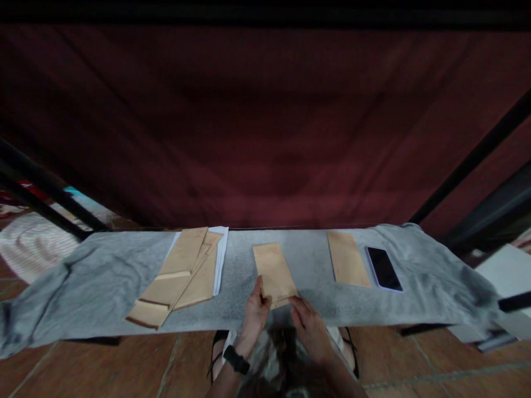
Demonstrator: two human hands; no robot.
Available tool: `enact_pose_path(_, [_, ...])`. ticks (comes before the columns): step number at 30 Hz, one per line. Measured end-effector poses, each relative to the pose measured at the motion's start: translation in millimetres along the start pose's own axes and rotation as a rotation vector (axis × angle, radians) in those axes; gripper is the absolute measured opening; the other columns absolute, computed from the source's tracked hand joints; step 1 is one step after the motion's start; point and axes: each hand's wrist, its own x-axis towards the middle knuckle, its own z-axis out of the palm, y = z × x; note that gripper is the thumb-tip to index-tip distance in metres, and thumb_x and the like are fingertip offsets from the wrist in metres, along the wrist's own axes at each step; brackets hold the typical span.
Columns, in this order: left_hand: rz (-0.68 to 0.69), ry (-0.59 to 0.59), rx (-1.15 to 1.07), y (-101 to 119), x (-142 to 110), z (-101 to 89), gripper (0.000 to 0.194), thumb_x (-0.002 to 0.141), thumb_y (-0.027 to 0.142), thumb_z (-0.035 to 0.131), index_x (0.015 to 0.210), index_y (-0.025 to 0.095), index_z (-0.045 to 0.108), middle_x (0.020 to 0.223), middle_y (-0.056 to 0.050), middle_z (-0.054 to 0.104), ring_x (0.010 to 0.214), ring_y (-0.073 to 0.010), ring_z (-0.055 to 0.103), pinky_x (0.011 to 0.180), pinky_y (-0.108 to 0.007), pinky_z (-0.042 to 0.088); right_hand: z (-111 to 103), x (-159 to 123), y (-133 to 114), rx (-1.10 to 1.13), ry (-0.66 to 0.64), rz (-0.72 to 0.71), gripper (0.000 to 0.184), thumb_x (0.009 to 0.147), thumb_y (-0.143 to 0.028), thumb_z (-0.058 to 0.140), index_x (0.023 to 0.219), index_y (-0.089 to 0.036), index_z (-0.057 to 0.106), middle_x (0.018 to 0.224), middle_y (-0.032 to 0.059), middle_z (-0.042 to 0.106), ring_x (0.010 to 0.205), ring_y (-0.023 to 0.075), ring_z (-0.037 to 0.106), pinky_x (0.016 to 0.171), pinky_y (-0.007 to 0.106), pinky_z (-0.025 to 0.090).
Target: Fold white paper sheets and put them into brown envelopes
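A tan paper envelope [276, 271] lies in front of me on the grey cloth, its near end slightly raised. My left hand [258, 308] pinches its lower left edge between thumb and fingers. At the lower right corner, the fingers of my right hand [307, 320] close on the envelope's near edge, where a narrow folded strip shows. To the left, several more tan envelopes [178, 284] overlap in a fanned pile on top of white paper sheets [221, 260]. Another tan envelope [348, 260] rests flat on the right, apart from my hands.
A smartphone [384, 269] with a dark screen lies right of the single envelope. Grey cloth [238, 249] covers the narrow table. Behind it hangs a dark red fabric panel [269, 138], between black bars [473, 155]. White boxes [504, 276] stand at the far right.
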Motion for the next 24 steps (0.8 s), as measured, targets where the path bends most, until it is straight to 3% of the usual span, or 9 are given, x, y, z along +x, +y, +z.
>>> enact_pose_path(3, [0.085,0.003,0.238,-4.8,-1.1,-5.5,0.057,0.08,0.014,0.051,0.137,0.011,0.058,0.12,-0.014,0.069,0.103,-0.0242,0.068,0.094,-0.038,0.055,0.0,-3.1,5.3,-0.465,-0.07,-0.344,0.046,0.103,-0.034,0.041,0.147,-0.025,0.05,0.153,0.0056,0.051,0.142,0.0211,0.044,0.12,0.043,0.032])
enact_pose_path(6, [0.173,0.049,0.429,-5.1,-1.7,-1.5,0.051,0.088,0.016,0.046,0.138,0.012,0.058,0.139,-0.018,0.059,0.125,-0.0295,0.057,0.107,-0.046,0.046,5.0,-5.6,12.0,-0.694,-0.077,-0.436,0.052,0.102,-0.031,0.044,0.154,-0.024,0.04,0.16,0.0042,0.04,0.147,0.0206,0.037,0.123,0.043,0.026])
enact_pose_path(8, [0.282,0.046,0.602,-4.1,3.5,6.9,0.048,0.096,0.024,0.043,0.142,0.015,0.055,0.152,-0.017,0.049,0.14,-0.0317,0.045,0.114,-0.05,0.039,8.7,-6.5,15.9,-0.736,-0.058,-0.438,0.054,0.102,-0.031,0.045,0.155,-0.024,0.038,0.161,0.0039,0.038,0.147,0.0212,0.036,0.123,0.044,0.024])
enact_pose_path(12, [0.416,-0.078,0.824,-2.5,31.2,29.4,0.052,0.102,0.039,0.039,0.149,0.018,0.047,0.162,-0.012,0.038,0.151,-0.0302,0.029,0.121,-0.051,0.029,11.1,-6.2,18.3,-0.748,-0.033,-0.465,0.052,0.101,-0.032,0.049,0.152,-0.024,0.044,0.158,0.0047,0.044,0.145,0.0228,0.04,0.121,0.045,0.027])
enact_pose_path(19, [0.36,-0.174,0.928,7.5,91.4,48.7,0.059,0.103,0.042,0.029,0.157,0.018,0.033,0.164,-0.01,0.031,0.154,-0.0295,0.022,0.124,-0.056,0.017,9.4,-6.2,14.1,-0.753,0.028,-0.498,0.054,0.098,-0.025,0.053,0.151,-0.024,0.044,0.156,0.0046,0.046,0.144,0.0213,0.04,0.12,0.043,0.03])
enact_pose_path(24, [0.34,-0.195,0.891,14.0,116.2,53.7,0.061,0.102,0.043,0.029,0.158,0.02,0.031,0.163,-0.01,0.033,0.154,-0.0308,0.021,0.122,-0.062,0.012,11.5,-6.6,14.7,-0.735,0.067,-0.505,0.055,0.099,-0.026,0.051,0.153,-0.024,0.041,0.156,0.0061,0.047,0.143,0.0226,0.043,0.119,0.044,0.031])
